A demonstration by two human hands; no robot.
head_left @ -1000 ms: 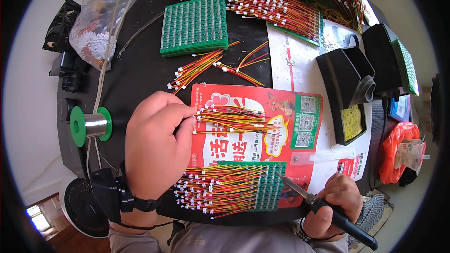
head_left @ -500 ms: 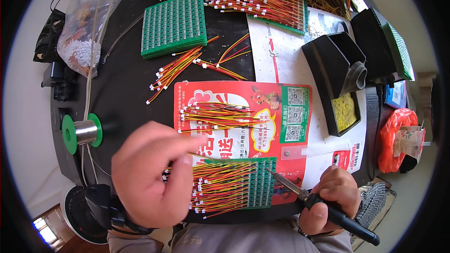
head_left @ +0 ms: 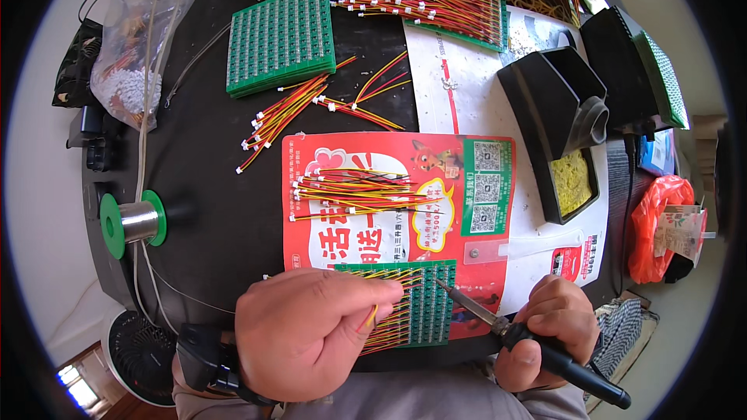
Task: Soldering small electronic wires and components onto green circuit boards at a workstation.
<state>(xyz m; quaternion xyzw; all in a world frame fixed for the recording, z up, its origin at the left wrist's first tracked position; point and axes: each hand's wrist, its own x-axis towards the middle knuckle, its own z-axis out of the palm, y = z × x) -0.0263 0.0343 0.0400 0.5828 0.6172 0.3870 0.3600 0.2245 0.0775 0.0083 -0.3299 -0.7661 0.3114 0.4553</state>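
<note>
The wired board [head_left: 424, 303] lies near, on a red sheet [head_left: 373, 163]. The left hand [head_left: 311, 334] pinches, seemingly, a wire over it; the right hand [head_left: 548, 327] grips a soldering iron [head_left: 498, 323]. Far left, a clear bag [head_left: 128, 54] holds connectors.

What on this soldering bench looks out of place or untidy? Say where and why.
Loose wire leads lie scattered at angles on the black mat below the green board stack, unlike the neat bundle on the red sheet. The left hand holds a wire; the right hand grips the soldering iron. Nothing looks spilled or broken.
</note>
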